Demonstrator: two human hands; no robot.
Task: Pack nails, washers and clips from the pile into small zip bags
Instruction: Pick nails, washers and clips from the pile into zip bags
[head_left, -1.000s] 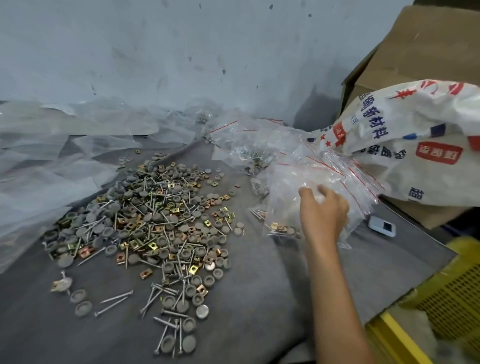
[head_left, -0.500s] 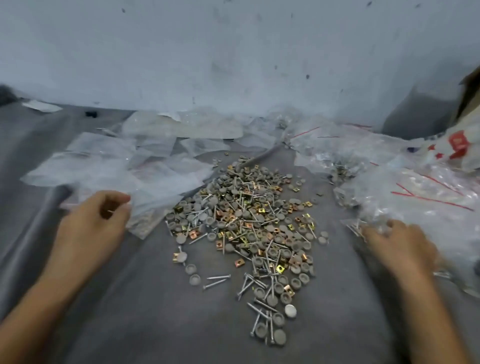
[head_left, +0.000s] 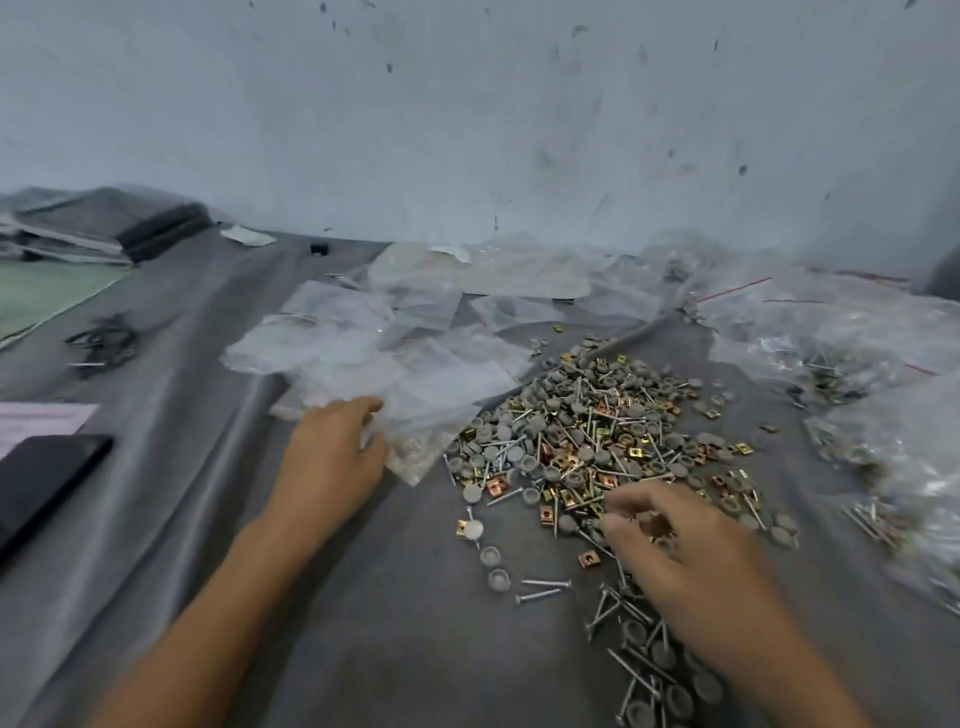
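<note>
Currently both hands are over the grey cloth (head_left: 363, 597), w/ the pile (head_left: 597, 431) of nails, washers and clips lying centre-right on it, in front of the pale wall (head_left: 467, 104).

Left hand (head_left: 332, 457): palm down at the near edge of the loose empty zip bags (head_left: 395, 364), which lie just left of the pile and partly over its left edge. Fingers (head_left: 363, 410) curled onto the clear plastic of the nearest bag; thumb appears to be under the film, so likely a pinch on it, but motion blur prevents confirming a firm grip.

Right hand (head_left: 691, 561): hovering low over the near side of the pile, fingers bent and drawn toward the thumb, tips at the hardware. Cannot tell whether anything is pinched between them; blurred.

Pile contents: grey round washers, silver nails, gold and copper-coloured square clips, all mixed. A few strays sit apart on the near-left side: two nails (head_left: 543, 590), two washers, one gold clip.

Filled zip bags (head_left: 841, 353) w/ red seal lines heaped at right, hardware visible inside.

Far left: dark phone (head_left: 41, 478) on a paper sheet (head_left: 36, 421), and a folded grey stack (head_left: 104, 223) by the wall.
</note>
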